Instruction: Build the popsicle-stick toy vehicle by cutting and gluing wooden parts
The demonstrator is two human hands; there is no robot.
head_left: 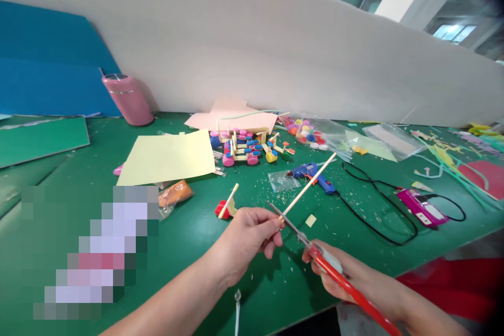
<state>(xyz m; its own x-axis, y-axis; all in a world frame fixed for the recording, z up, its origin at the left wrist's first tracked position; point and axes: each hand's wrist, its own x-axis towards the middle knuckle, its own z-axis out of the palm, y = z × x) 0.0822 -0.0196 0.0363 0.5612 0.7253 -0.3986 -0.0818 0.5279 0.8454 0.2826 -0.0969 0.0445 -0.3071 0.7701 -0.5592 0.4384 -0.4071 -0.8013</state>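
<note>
My left hand (pixel 254 233) pinches a thin wooden stick (pixel 311 182) near its lower end; the rest of it slants up to the right. My right hand (pixel 338 273) is wrapped round red-handled shears (pixel 334 273). Their metal blades (pixel 289 223) cross the stick just above my left fingertips. Just beyond my left hand, a small piece with a red round part and a short stick (pixel 226 208) rests on the green table (pixel 197 299). A small pale yellow paper scrap (pixel 311 220) lies near the blades.
Behind my hands are a blue glue gun (pixel 313 173), its black cord, and a magenta power strip (pixel 422 207). Farther back stand small wheeled models (pixel 242 149) beside a yellow sheet (pixel 169 157). A bag of colourful caps (pixel 307 133) and a pink tumbler (pixel 129 100) are near the white panel.
</note>
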